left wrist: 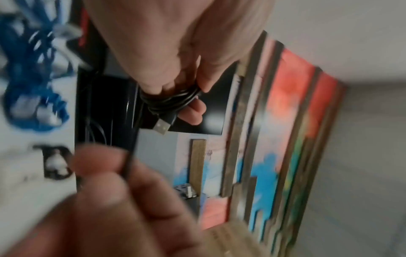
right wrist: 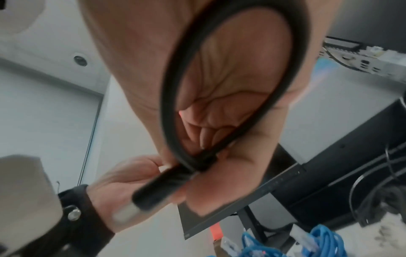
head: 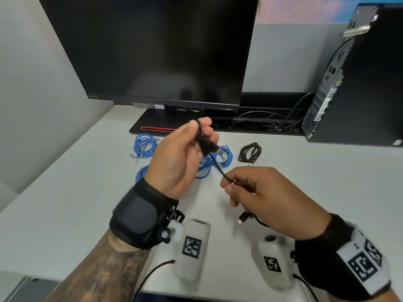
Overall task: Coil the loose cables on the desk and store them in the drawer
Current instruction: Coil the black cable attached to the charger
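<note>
Right hand (head: 263,197) pinches the black cable's (head: 218,168) free tail, feeding slack. Left hand (head: 181,158) clasps the wound loops so they cannot spring apart.

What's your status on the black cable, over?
Left hand grips black cable coils. Right hand pinches its loose tail. Blue cables and black bundle on desk. Nothing in the way.

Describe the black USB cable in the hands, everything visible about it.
The black USB cable is thin, smooth and rubbery-looking, held above the desk. Most of it is gathered into a tight bundle of loops gripped by the left hand, with a metal USB-A plug sticking out of the bundle. A single strand runs down to the right hand, which pinches it; the free tail ends in a smaller plug hanging below that hand.
</note>
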`<state>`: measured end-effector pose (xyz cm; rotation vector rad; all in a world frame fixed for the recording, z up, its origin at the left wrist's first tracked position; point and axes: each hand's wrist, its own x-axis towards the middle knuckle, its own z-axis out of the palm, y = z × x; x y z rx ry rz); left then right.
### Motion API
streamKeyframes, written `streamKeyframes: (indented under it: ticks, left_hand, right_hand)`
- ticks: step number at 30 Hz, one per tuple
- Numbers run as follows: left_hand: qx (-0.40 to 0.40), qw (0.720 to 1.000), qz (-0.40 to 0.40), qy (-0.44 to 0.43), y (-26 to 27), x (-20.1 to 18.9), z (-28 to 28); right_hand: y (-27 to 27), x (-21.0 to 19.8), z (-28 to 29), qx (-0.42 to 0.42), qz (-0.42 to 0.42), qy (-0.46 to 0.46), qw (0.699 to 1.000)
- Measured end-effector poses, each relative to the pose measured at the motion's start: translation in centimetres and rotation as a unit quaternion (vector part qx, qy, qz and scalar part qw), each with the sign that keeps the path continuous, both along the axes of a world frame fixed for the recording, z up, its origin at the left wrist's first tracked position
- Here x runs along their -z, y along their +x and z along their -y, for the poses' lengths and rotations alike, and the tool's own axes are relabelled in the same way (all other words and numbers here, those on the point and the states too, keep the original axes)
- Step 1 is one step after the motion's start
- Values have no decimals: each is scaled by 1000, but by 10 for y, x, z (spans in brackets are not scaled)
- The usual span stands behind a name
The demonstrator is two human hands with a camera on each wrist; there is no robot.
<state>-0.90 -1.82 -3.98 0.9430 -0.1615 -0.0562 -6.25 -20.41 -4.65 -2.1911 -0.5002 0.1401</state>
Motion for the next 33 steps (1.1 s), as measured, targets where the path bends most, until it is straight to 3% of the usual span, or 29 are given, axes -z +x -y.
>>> streamKeyframes:
  ticks: [2,4,7,10,13,15,17,19,22,24,27,31,33]
  left_hand:
    - [-40,981,79,174,-6,4,6]
    - [-74,929,167,322,-11,7,8]
    - [-56,866,238,437,-12,8,8]
    - [74,826,222,513,-14,10,4]
    - [185,814,172,522,-21,12,-3]
    - [196,799,176,541,-24,13,-6]
    - [189,826,158,507,-23,12,-10]
    - [179,874,127,434,-19,9,-14]
    - [163,925,85,333,-13,7,-19]
    - [175,940,64,285,-12,7,-20]
    - [200,950,38,239,-12,10,-17]
    - [253,957,11,141,-12,12,-9]
    - [268,959,-4,90,-10,12,-9]
  right_hand:
    - [-3,-4,0,-1,26,-53,998]
    - [-5,-11,-1,0,48,-83,995]
    - [-7,-21,3,16,88,-60,994]
    - [-6,-35,13,82,121,73,987]
    - [9,-42,30,170,165,235,942]
    - [22,-39,40,208,151,324,911]
    - [32,-32,45,214,108,360,902]
    - [36,-24,44,202,88,332,917]
    - [37,-7,42,207,116,143,961]
    - [34,2,39,221,159,24,962]
    - [26,1,22,138,177,117,967]
    - [22,4,2,-58,-6,212,975]
    - [25,2,2,-89,-64,239,965]
